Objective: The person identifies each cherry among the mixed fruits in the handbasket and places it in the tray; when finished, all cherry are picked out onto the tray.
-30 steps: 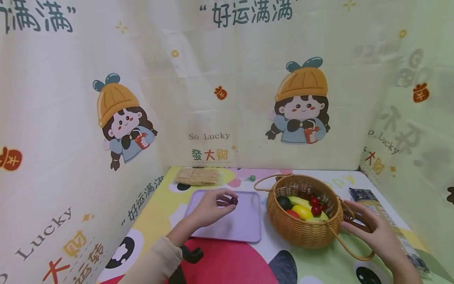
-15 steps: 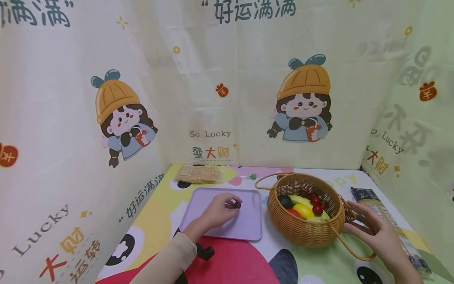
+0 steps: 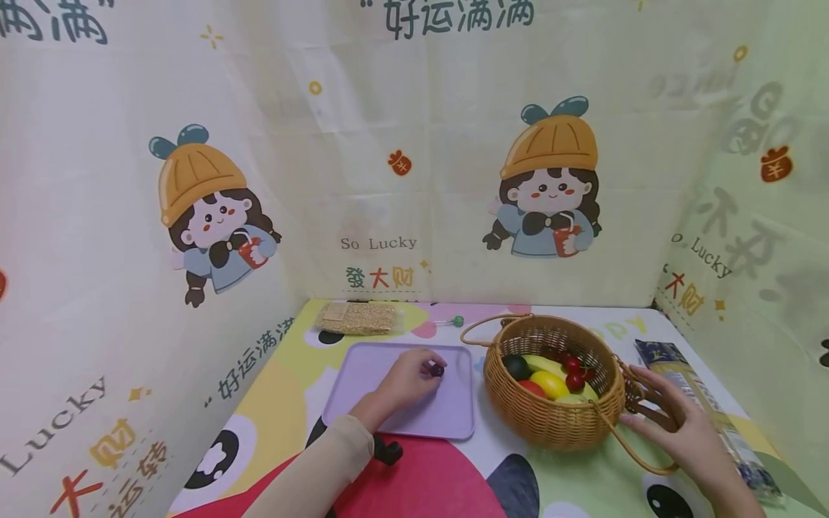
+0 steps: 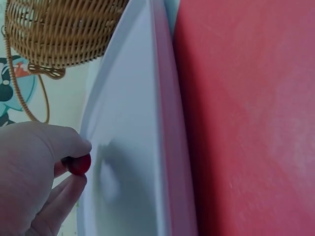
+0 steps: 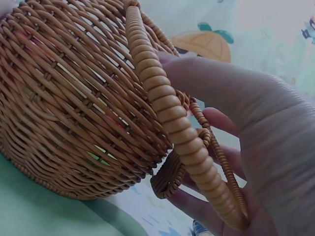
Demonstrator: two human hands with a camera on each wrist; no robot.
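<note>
My left hand pinches a small, round, dark red cherry between thumb and fingers. It is above a shallow lilac tray, whose surface is partly hidden by the hand. To the right, a round wicker basket holds toy fruit: red cherries, a yellow lemon, a dark green fruit and others partly covered. My right hand holds the basket's right side, with its thumb near the rim. In the right wrist view, fingers curl behind the coiled handle.
A clear packet of beige grains lies behind the tray. A green-headed lollipop is nearby. A long package with a dark blue end lies beyond the right hand. Printed cloth walls enclose the table.
My left hand has moved slightly right and lower over the tray, still pinching the cherry. My right hand and the basket stay in nearly the same place.
</note>
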